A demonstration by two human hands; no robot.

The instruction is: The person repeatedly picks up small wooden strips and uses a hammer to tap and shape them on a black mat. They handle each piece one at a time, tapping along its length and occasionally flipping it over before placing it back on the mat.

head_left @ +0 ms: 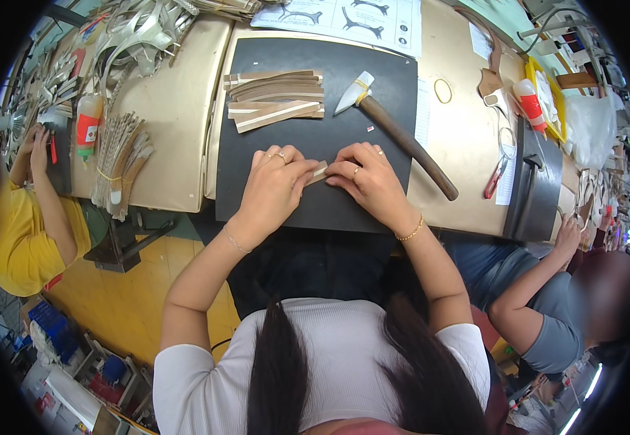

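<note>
The left hand (275,185) and the right hand (365,177) both pinch one small tan strip (319,172) between their fingertips, closed on its two ends, low over the black mat (315,138) on the bench (177,109). Beyond both grips lies a pile of strips (275,98), and a hammer (402,134) lies beyond the right one.

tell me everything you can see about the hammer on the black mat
The hammer lies flat on the black mat, up and to the right of the hands, and nothing grips it. Its long dark brown handle looks like wood and runs diagonally, the butt end reaching past the mat's right edge onto the tan table. The head is pale, whitish and wedge-shaped, pointing up-left, with a yellowish band around it where it meets the handle. It lies apart from the stack of tan strips to its left.
</note>
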